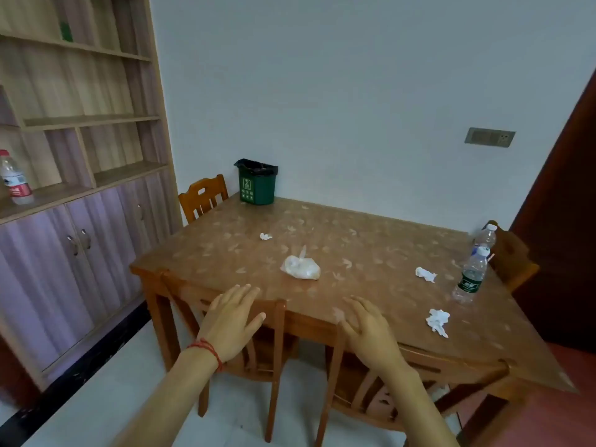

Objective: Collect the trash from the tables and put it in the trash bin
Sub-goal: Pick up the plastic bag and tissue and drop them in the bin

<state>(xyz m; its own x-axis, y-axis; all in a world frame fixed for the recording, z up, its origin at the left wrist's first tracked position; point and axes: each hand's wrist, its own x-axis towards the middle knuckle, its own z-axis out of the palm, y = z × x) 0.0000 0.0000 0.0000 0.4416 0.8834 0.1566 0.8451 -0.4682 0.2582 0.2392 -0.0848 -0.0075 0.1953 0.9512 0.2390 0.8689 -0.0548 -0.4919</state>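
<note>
Brown wooden table point(371, 253) with a pale leaf pattern across its top. Dark green trash bin point(257, 188) with white printed symbols and a black liner. White crumpled tissues point(437, 321), point(425, 274), point(265, 236); translucent whitish plastic bag point(300, 267). Clear bottle point(470, 275) with a dark green label and white cap; second clear bottle point(483, 237) with a blue label. Shelf bottle point(14, 179) with a red label and cap. Orange-brown chairs point(203, 196). Cabinet doors point(80, 253) striped lilac-grey. Red string bracelet point(208, 348).
</note>
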